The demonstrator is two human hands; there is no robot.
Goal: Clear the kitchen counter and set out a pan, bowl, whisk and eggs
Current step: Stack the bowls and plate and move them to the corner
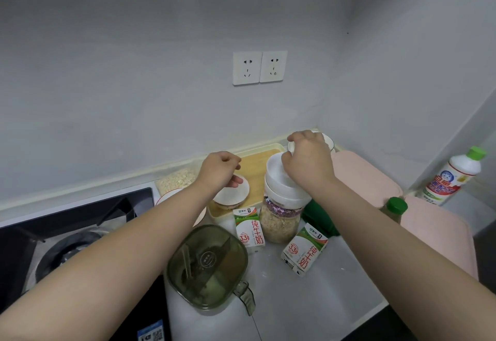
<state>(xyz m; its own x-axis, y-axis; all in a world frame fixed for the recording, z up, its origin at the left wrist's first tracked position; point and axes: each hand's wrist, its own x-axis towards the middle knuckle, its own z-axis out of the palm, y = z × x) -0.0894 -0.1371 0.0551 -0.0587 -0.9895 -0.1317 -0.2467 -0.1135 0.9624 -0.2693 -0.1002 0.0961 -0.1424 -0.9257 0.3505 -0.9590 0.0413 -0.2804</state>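
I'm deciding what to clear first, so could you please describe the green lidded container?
The green container is translucent olive plastic, rounded-square, with a flat lid and a clasp at its near right corner. Closed and upright, it stands on the pale counter beside the stove, before a milk carton. Nothing rests on it.

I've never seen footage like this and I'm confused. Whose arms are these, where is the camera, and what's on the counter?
No machine here: these are a person's bare arms, filmed by one wide-angle camera on their head, looking down. The left hand pinches the rim of a small white bowl over a yellow tray. The right hand curls over a white-topped oat jar; what it grips is hidden. Nearby are two milk cartons and a green lidded container; a stove is at left.
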